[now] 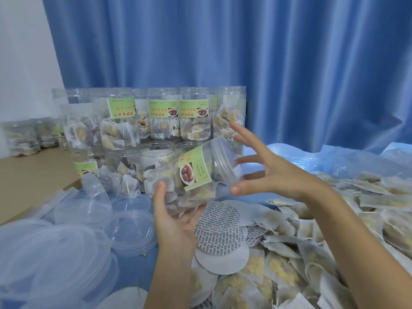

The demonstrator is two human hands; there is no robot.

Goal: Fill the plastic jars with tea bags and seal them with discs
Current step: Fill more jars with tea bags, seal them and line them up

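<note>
In the middle of the frame I hold a clear plastic jar (191,175) tilted, its mouth pointing to the upper right. It is packed with tea bags and carries a green label with a picture of brown fruit. My left hand (176,217) cups it from below, thumb curled up over the near side and fingers round the underside. My right hand (274,172) sits at the jar's mouth with the fingers spread apart and straight, thumb tip touching the rim's lower edge; it grips nothing.

Behind, in the middle left of the frame, a stack of filled jars (165,119) stands in two tiers before a blue curtain (289,63), each holding tea bags, several with the same green label. More jars, blurred, stand at the far left.

On the bench below my hands lies a pile of round sealing discs (219,228), printed faces and white backs showing. Loose tea bags (312,253) are heaped across the lower right. Clear plastic lids (73,237) lie heaped at the lower left.
</note>
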